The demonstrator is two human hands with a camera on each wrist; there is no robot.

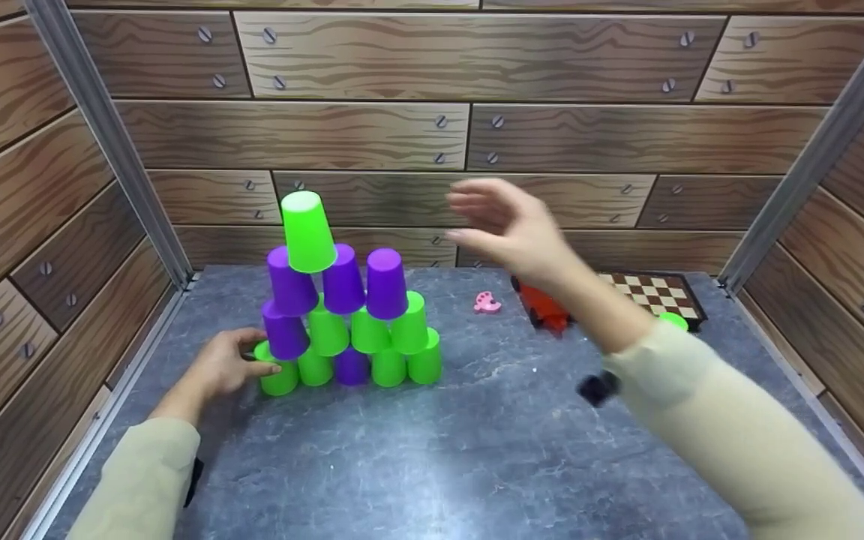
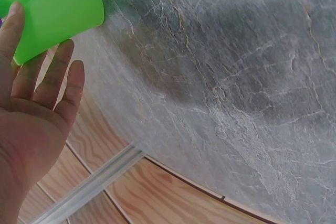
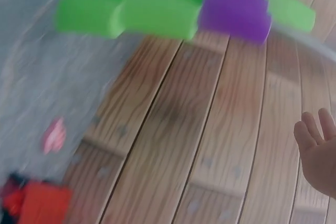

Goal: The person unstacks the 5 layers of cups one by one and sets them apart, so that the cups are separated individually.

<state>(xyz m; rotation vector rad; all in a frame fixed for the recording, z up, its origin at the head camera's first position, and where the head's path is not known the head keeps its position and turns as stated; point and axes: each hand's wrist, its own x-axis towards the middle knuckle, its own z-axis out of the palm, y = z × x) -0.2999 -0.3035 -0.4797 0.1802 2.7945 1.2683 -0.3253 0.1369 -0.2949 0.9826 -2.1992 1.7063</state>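
Note:
Upside-down green and purple cups form a stepped stack at left centre in the head view. A lone green cup point(image 1: 308, 232) tops it, over the left and middle of three purple cups point(image 1: 386, 283). At the stack's lower left, my left hand point(image 1: 223, 364) holds the end bottom green cup point(image 1: 279, 380), thumb in front and fingers behind. The left wrist view shows that hand point(image 2: 37, 129) around the green cup point(image 2: 63, 17). My right hand point(image 1: 511, 229) is raised in the air right of the stack, fingers loosely bent, holding nothing.
Right of the stack lies a small pink piece point(image 1: 487, 303). Behind my right forearm are a red toy vehicle point(image 1: 543, 306), a checkered board point(image 1: 653, 294) and a green object point(image 1: 673, 321). Wood-patterned walls point(image 1: 432, 135) with metal corner strips surround the grey table point(image 1: 402, 457).

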